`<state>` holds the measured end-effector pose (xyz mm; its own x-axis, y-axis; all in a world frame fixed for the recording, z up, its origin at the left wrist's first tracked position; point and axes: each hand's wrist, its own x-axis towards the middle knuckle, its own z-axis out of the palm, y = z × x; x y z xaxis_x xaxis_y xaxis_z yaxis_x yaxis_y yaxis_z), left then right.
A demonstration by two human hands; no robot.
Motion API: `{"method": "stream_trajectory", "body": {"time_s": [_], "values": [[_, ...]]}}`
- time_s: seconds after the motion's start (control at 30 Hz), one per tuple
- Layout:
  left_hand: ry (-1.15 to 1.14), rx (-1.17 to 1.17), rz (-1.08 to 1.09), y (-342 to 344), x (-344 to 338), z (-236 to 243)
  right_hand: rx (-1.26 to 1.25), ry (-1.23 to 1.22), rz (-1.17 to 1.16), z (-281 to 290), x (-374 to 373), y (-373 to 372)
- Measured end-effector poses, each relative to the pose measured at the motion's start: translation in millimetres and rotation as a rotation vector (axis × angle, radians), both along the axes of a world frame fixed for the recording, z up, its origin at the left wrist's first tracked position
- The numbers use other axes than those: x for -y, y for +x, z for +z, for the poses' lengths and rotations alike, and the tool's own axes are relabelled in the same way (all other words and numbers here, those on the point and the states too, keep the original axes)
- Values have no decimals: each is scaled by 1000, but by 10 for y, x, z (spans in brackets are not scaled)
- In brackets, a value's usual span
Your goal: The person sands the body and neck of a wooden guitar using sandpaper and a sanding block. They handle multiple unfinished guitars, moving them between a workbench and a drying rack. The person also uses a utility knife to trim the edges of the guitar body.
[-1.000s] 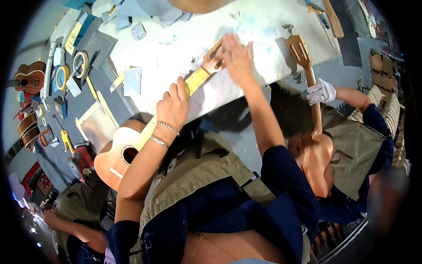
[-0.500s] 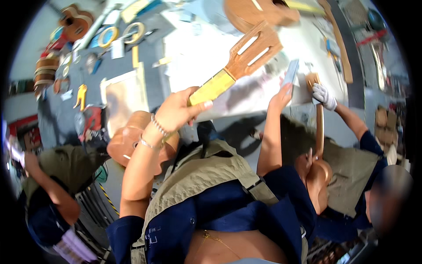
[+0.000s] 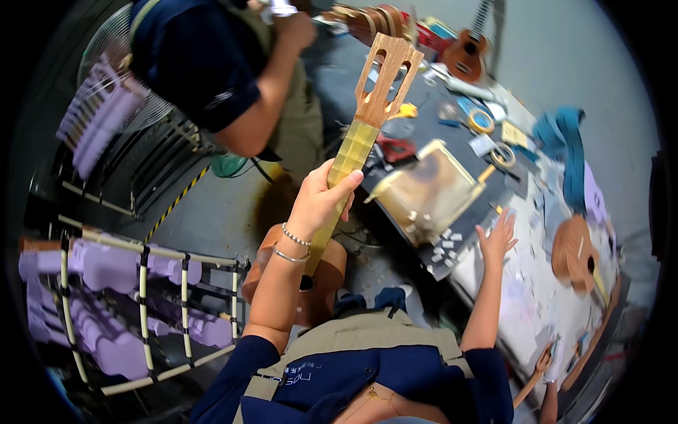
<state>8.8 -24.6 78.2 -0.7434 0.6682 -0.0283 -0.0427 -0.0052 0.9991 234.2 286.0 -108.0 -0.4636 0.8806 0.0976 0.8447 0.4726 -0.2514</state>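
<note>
My left hand (image 3: 321, 199), bracelets at its wrist, grips the neck (image 3: 353, 148) of an unfinished ukulele, covered in yellow tape. The slotted wooden headstock (image 3: 378, 102) points up and away from me; the body (image 3: 332, 268) hangs low, partly behind my forearm. My right hand (image 3: 496, 237) is open, fingers spread, over the near side of the workbench (image 3: 487, 286). Near it lie small white pieces (image 3: 443, 247) and a stained board (image 3: 424, 184) with taped edges.
Another person (image 3: 191, 63) stands upper left beside a fan (image 3: 102, 60). Racks (image 3: 145, 304) with lilac shapes fill the lower left. A ukulele body (image 3: 572, 254) lies on the right bench. Another person's hands (image 3: 544, 360) are lower right. Tools and tape rolls (image 3: 480, 120) crowd the back bench.
My view has swung leftward. The neck in my left hand now stands more upright in view. The grey flat block has left my right hand, which is now spread open.
</note>
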Motion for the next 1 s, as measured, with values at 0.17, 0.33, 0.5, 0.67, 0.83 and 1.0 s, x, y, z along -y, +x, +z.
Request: {"method": "stream_trajectory", "body": {"time_s": [0.17,0.33,0.5,0.67,0.83,1.0], "values": [[97,5,79,-92,729,155,-161,-54,203,-175,788,-574],[104,-160,314,214,1387,348,-630,107,448,-4,1177,-1245],[325,-295,541,412,2058,196,-831,201,409,267,589,-2251],[318,-430,775,516,2359,-147,-256,-84,269,-134,-677,-3699],[218,-339,1135,730,2369,-458,158,-1051,265,-554,-1057,-4493],[23,-427,1431,1033,2361,-666,180,-1217,133,-656,-1056,-4653]]}}
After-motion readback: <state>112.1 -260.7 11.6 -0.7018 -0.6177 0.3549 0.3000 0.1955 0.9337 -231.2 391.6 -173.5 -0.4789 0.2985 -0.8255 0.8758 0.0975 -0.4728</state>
